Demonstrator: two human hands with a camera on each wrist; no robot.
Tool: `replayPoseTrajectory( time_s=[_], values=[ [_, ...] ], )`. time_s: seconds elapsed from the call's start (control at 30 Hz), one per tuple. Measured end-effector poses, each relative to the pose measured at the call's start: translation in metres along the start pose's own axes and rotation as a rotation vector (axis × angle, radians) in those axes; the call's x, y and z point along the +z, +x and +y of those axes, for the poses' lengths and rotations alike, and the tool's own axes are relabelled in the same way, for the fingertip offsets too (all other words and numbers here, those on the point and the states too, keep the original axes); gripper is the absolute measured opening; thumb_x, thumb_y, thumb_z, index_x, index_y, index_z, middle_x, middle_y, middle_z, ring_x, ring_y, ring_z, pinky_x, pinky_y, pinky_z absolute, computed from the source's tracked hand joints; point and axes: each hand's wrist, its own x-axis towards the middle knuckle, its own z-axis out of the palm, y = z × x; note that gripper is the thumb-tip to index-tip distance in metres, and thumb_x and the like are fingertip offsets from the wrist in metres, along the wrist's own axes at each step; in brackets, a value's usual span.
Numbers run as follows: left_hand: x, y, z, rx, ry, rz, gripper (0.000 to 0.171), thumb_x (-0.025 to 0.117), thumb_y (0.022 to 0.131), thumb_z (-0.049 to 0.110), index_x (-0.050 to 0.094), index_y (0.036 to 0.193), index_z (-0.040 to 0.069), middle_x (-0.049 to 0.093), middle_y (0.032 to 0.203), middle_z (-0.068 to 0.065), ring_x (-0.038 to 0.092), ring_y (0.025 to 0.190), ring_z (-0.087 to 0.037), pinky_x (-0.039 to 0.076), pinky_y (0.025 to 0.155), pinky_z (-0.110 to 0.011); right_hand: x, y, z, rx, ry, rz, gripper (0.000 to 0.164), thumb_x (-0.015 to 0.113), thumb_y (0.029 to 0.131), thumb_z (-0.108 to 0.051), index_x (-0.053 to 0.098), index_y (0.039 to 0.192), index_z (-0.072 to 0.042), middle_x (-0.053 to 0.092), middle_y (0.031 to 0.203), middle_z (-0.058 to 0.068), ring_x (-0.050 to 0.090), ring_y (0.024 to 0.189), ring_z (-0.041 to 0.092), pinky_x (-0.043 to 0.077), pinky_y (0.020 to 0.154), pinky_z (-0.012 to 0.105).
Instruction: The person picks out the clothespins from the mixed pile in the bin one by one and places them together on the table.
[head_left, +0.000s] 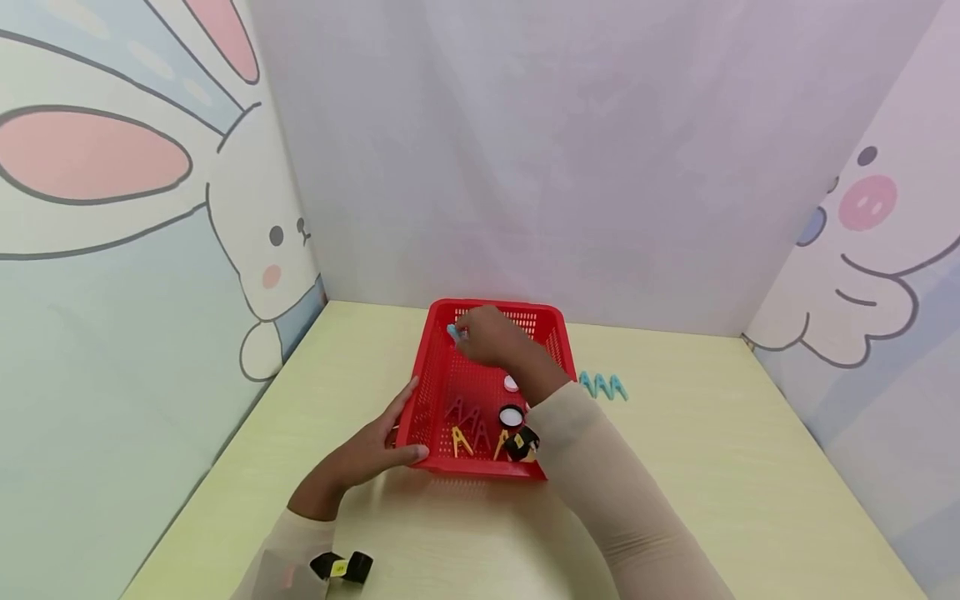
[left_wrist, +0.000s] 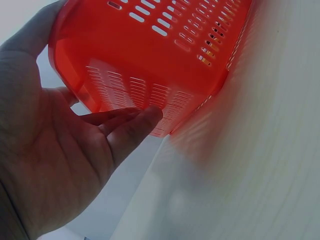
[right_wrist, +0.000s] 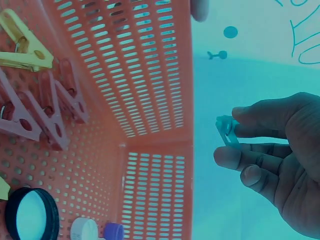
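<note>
A red plastic basket (head_left: 480, 469) with slotted walls stands on the table. My left hand (head_left: 367, 450) holds its near left corner, with the thumb at the rim and the fingers along the outer wall. My right hand (head_left: 489, 335) is over the far left part of the basket, pinching a light blue clothespin (right_wrist: 227, 132) between thumb and fingers. Inside the basket lie several reddish clothespins (head_left: 471, 417), yellow clothespins (head_left: 461, 442) and a black-rimmed round lid (head_left: 511, 417). The right wrist view also has a white cap (right_wrist: 84, 231) and a purple cap (right_wrist: 114, 231) there.
Three light blue clothespins (head_left: 602, 386) lie in a row on the table (head_left: 750, 467), right of the basket. A plain pale wall (head_left: 510, 167) rises behind it, and cartoon-printed walls flank the table. The right forearm hides part of the basket's right side.
</note>
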Motion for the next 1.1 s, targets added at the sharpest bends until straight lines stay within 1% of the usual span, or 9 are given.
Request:
replayPoseTrajectory(
  time_s=[0.2, 0.3, 0.4, 0.47, 0.57, 0.63, 0.7, 0.8, 1.1],
  values=[
    [0.000, 0.000, -0.001, 0.003, 0.000, -0.002, 0.122, 0.088, 0.091, 0.029, 0.001, 0.177, 0.028, 0.037, 0.168, -0.024, 0.055, 0.143, -0.042, 0.068, 0.095, -0.039, -0.016, -0.007, -0.004, -0.011, -0.004, 0.051, 0.042, 0.085, 0.096, -0.021, 0.077, 0.136, -0.012, 0.077, 0.126, 0.005, 0.073, 0.103, 0.024, 0.068, 0.093, 0.039],
    [0.000, 0.000, -0.001, 0.006, 0.005, -0.003, 0.121, 0.086, 0.092, 0.027, 0.000, 0.177, 0.029, 0.038, 0.167, -0.025, 0.057, 0.140, -0.041, 0.068, 0.095, -0.038, -0.026, -0.012, -0.002, -0.016, 0.022, 0.072, 0.041, 0.080, 0.099, -0.021, 0.075, 0.138, -0.008, 0.074, 0.130, 0.009, 0.070, 0.111, 0.026, 0.067, 0.096, 0.042],
    [0.000, 0.001, -0.002, 0.005, 0.000, -0.006, 0.119, 0.084, 0.093, 0.025, 0.000, 0.177, 0.031, 0.039, 0.166, -0.025, 0.059, 0.138, -0.040, 0.068, 0.095, -0.038, -0.038, -0.018, 0.002, -0.043, 0.066, 0.099, 0.035, 0.072, 0.105, -0.018, 0.074, 0.137, -0.003, 0.073, 0.125, 0.014, 0.067, 0.105, 0.026, 0.065, 0.090, 0.039],
    [0.000, 0.001, -0.002, 0.002, -0.007, -0.009, 0.119, 0.083, 0.094, 0.024, -0.001, 0.177, 0.031, 0.040, 0.165, -0.026, 0.060, 0.136, -0.040, 0.067, 0.095, -0.038, -0.045, -0.023, 0.006, -0.070, 0.078, 0.134, 0.031, 0.068, 0.108, -0.017, 0.075, 0.134, -0.001, 0.071, 0.114, 0.015, 0.063, 0.094, 0.025, 0.060, 0.082, 0.036],
    [-0.001, 0.000, -0.002, -0.007, -0.012, -0.011, 0.118, 0.083, 0.094, 0.025, -0.002, 0.177, 0.032, 0.041, 0.164, -0.026, 0.061, 0.135, -0.039, 0.067, 0.096, -0.038, -0.055, -0.031, 0.013, -0.082, 0.106, 0.193, 0.027, 0.068, 0.109, -0.018, 0.078, 0.128, -0.002, 0.065, 0.096, 0.013, 0.055, 0.080, 0.022, 0.053, 0.072, 0.034],
    [-0.001, 0.000, -0.003, -0.016, -0.006, -0.008, 0.118, 0.083, 0.094, 0.026, -0.002, 0.177, 0.032, 0.042, 0.163, -0.026, 0.061, 0.134, -0.038, 0.067, 0.096, -0.038, -0.060, -0.037, 0.017, -0.082, 0.118, 0.229, 0.027, 0.069, 0.108, -0.019, 0.078, 0.128, -0.003, 0.062, 0.091, 0.012, 0.053, 0.076, 0.021, 0.051, 0.069, 0.033],
    [-0.002, -0.001, -0.003, -0.022, -0.001, -0.005, 0.118, 0.083, 0.094, 0.027, -0.001, 0.177, 0.033, 0.042, 0.163, -0.026, 0.061, 0.134, -0.037, 0.067, 0.096, -0.039, -0.064, -0.042, 0.021, -0.078, 0.130, 0.254, 0.029, 0.070, 0.107, -0.020, 0.077, 0.129, -0.002, 0.063, 0.093, 0.012, 0.054, 0.076, 0.022, 0.051, 0.068, 0.033],
    [-0.004, -0.002, -0.003, -0.027, 0.009, -0.001, 0.119, 0.084, 0.093, 0.029, -0.001, 0.177, 0.034, 0.043, 0.162, -0.026, 0.061, 0.134, -0.038, 0.067, 0.096, -0.039, -0.069, -0.051, 0.026, -0.075, 0.119, 0.275, 0.034, 0.069, 0.107, -0.019, 0.074, 0.135, 0.000, 0.067, 0.104, 0.014, 0.057, 0.081, 0.024, 0.055, 0.071, 0.034],
    [-0.005, -0.003, -0.002, -0.031, 0.013, -0.003, 0.121, 0.085, 0.092, 0.032, -0.001, 0.177, 0.034, 0.042, 0.161, -0.026, 0.059, 0.137, -0.040, 0.067, 0.096, -0.041, -0.079, -0.078, 0.045, -0.067, 0.085, 0.304, 0.039, 0.067, 0.108, -0.018, 0.069, 0.142, 0.001, 0.071, 0.115, 0.018, 0.068, 0.097, 0.031, 0.064, 0.083, 0.048]
  ],
)
